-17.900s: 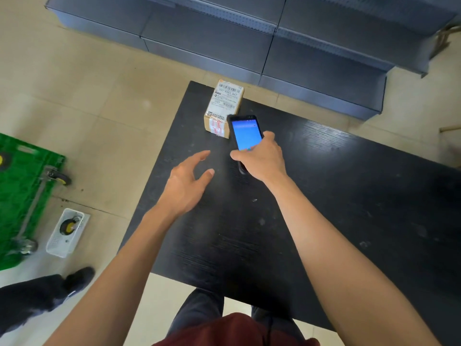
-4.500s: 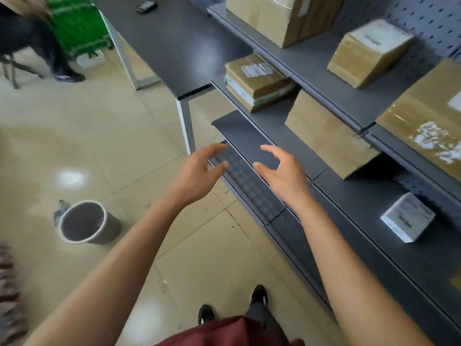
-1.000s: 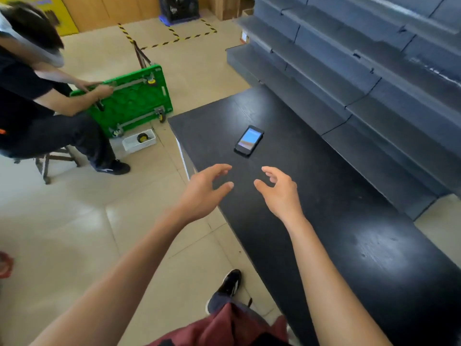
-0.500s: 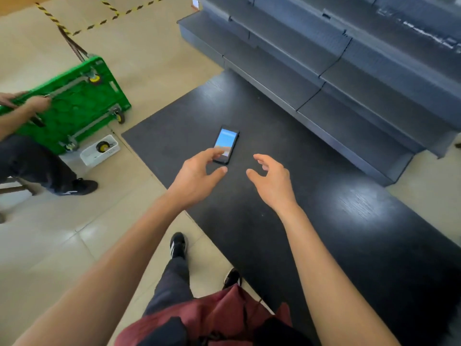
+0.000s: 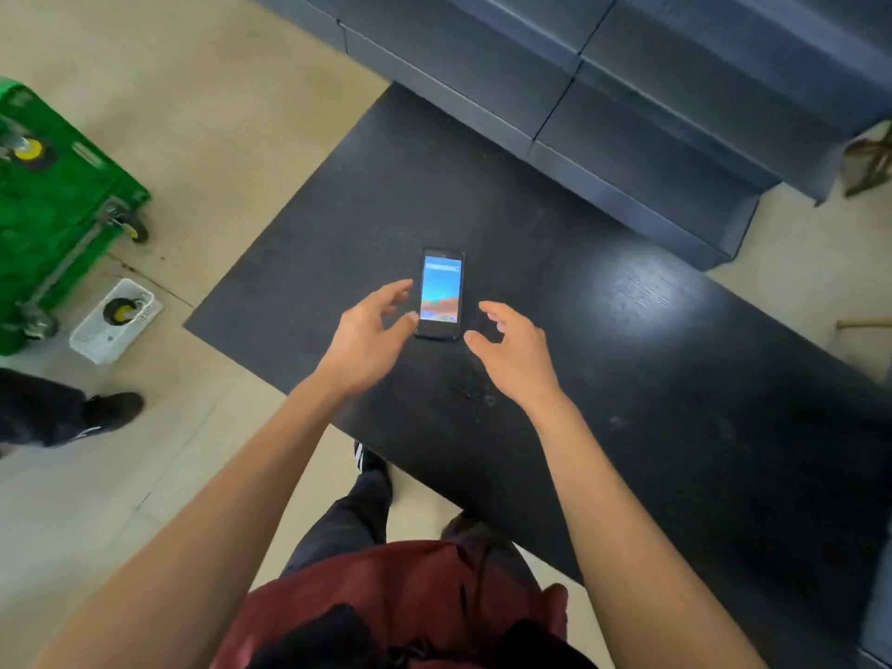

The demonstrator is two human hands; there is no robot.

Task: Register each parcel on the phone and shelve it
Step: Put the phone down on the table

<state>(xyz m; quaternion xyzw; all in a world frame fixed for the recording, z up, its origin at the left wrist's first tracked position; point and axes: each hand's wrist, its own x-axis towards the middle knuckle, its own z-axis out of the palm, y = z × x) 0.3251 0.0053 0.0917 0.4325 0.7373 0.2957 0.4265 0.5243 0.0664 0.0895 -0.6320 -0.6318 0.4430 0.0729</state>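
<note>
A black phone [image 5: 441,292] with a lit blue screen lies flat on the black table [image 5: 627,388]. My left hand [image 5: 369,333] hovers just left of the phone's near end, fingers spread, thumb tip close to its lower corner. My right hand [image 5: 519,354] is open to the right of the phone, a short gap away. Neither hand holds anything. No parcel is in view.
Empty grey shelving [image 5: 651,103] runs behind the table. A green trolley [image 5: 53,214] lies tipped on the floor at left, with a white basket [image 5: 113,323] holding a wheel beside it. Another person's leg and shoe [image 5: 72,417] are at the left edge.
I have stepped closer and turned toward the table. Both hands have moved in to either side of the phone. The phone has not moved.
</note>
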